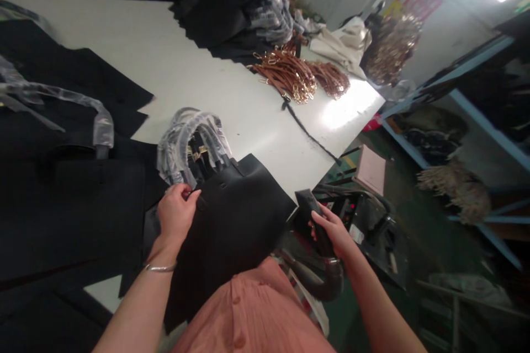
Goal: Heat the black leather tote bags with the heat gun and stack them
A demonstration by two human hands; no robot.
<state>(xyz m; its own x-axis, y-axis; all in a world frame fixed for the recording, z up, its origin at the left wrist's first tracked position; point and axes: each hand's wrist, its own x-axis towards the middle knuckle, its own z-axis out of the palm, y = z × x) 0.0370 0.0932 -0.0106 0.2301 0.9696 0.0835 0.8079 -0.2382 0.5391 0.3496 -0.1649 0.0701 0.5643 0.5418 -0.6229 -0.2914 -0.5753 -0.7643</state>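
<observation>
A black leather-like bag panel (240,215) with small slits near its top edge lies over the table's near edge and hangs toward my lap. My left hand (176,207) is closed in a pinch at the panel's upper left edge, by a small dark strip. Just above sits a bunch of curved bag handles (192,127) in clear plastic wrap, with gold-coloured hardware inside the loop. Off the panel's right corner, my right hand (331,226) grips a black bag handle (306,198), flat end up. A thick, shiny curved part (331,281) hangs below that hand.
More black panels with a wrapped handle (103,127) cover the left of the white table (232,94). Brown straps with gold clips (290,74), a black cord (310,132) and stacked black sheets (211,14) lie farther back. Blue shelving (467,116) stands at right.
</observation>
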